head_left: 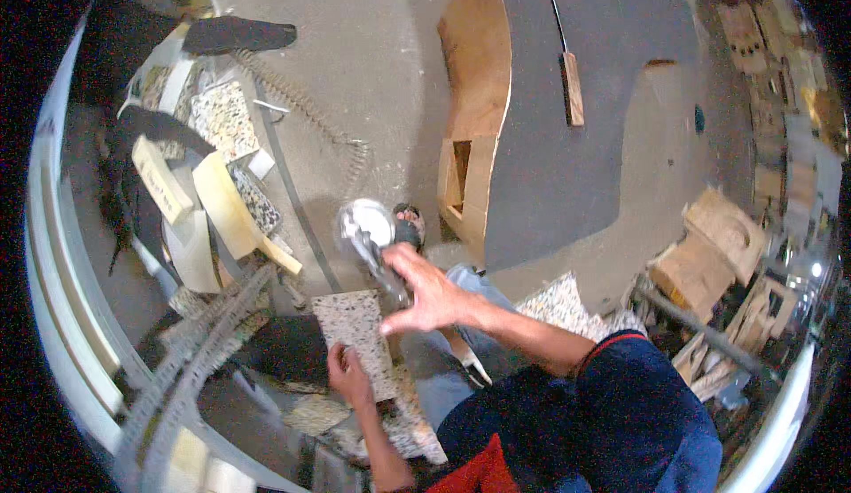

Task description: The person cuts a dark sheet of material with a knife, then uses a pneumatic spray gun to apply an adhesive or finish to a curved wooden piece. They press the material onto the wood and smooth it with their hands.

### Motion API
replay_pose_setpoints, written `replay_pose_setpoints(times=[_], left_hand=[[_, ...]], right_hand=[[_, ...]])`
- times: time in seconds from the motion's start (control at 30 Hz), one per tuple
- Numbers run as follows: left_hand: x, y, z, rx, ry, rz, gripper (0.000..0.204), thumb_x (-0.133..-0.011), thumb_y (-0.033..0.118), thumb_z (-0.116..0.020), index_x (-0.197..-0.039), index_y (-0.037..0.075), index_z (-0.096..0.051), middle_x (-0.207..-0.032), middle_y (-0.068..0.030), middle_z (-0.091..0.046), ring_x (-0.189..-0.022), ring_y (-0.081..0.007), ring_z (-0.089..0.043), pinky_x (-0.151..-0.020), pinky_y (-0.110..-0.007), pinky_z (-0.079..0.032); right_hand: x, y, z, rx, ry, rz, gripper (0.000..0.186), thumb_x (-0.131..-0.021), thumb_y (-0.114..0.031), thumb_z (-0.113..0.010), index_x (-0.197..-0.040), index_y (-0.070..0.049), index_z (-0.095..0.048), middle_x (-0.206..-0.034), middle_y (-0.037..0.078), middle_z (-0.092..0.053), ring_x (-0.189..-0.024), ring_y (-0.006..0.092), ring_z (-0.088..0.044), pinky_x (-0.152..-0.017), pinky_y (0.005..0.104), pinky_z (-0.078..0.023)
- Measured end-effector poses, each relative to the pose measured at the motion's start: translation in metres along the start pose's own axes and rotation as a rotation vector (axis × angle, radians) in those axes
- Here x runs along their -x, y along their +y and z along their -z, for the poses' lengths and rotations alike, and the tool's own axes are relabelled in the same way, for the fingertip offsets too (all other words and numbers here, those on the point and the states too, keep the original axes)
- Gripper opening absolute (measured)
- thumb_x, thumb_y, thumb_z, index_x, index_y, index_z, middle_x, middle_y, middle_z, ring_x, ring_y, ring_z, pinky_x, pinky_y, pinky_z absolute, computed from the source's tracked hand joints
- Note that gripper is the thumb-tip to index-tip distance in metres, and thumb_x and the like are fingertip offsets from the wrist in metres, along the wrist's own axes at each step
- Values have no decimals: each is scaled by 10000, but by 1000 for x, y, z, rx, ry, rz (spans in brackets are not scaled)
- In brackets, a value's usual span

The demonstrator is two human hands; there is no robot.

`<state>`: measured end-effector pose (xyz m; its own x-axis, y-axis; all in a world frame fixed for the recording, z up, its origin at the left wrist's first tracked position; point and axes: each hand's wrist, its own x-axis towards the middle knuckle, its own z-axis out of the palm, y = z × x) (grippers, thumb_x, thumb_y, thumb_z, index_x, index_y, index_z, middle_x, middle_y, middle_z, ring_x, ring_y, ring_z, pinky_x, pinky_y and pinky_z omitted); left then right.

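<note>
My right hand is closed round a metal spray gun, its thumb sticking out to the side. A round whitish cup sits at the gun's far end, smeared by motion. Below and to the left, my left hand has its fingers curled against the face of a speckled foam slab. That slab stands tilted in front of me, with the gun just above its top edge. More speckled foam lies under it, by my legs.
A large curved form with a grey top and brown side stands ahead, a wooden-handled thin tool lying on it. Cream foam pieces pile up at left near a coiled hose. Brown blocks are stacked at right.
</note>
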<state>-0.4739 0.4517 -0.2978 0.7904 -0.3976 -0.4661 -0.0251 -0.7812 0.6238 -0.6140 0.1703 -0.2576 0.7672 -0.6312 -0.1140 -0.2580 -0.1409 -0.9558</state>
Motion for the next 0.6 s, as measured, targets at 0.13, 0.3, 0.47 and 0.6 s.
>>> replay_pose_setpoints(times=[0.13, 0.3, 0.47, 0.6], left_hand=[[-69, 86, -27, -5, -134, -93, 314, -895, 96, -698, -1185, -7, -637, -1111, -121, -686, -1001, -216, -650, -900, -345, -514], [-165, 205, -34, -176, -373, -411, 316, -867, 136, -736, -1135, -10, -649, -1077, -128, -683, -976, -243, -652, -888, -365, -509], [-252, 354, -91, -399, -722, -1060, 375, -811, 171, -781, -1122, 9, -647, -1071, -158, -646, -1002, -362, -609, -870, -436, -486], [-262, 449, -184, -633, -955, -1709, 412, -775, 205, -782, -1132, 68, -630, -1106, -130, -634, -1036, -342, -587, -864, -455, -474]], right_hand=[[-47, 8, 8, -23, 222, -248, 569, -746, -207, -835, -1181, -13, -524, -1115, 209, -575, -1052, 407, -584, -891, 456, -471], [-67, -14, 34, 4, 563, -363, 343, -839, -133, -744, -1106, 11, -585, -1023, 185, -597, -972, 376, -612, -853, 419, -504], [-71, -29, 58, 9, 849, -419, 216, -821, -77, -753, -960, 2, -608, -924, 147, -602, -847, 317, -622, -757, 389, -499], [-70, -33, 58, -23, 1113, -446, 192, -789, -30, -759, -875, 4, -591, -875, 144, -604, -805, 288, -618, -723, 362, -494]])
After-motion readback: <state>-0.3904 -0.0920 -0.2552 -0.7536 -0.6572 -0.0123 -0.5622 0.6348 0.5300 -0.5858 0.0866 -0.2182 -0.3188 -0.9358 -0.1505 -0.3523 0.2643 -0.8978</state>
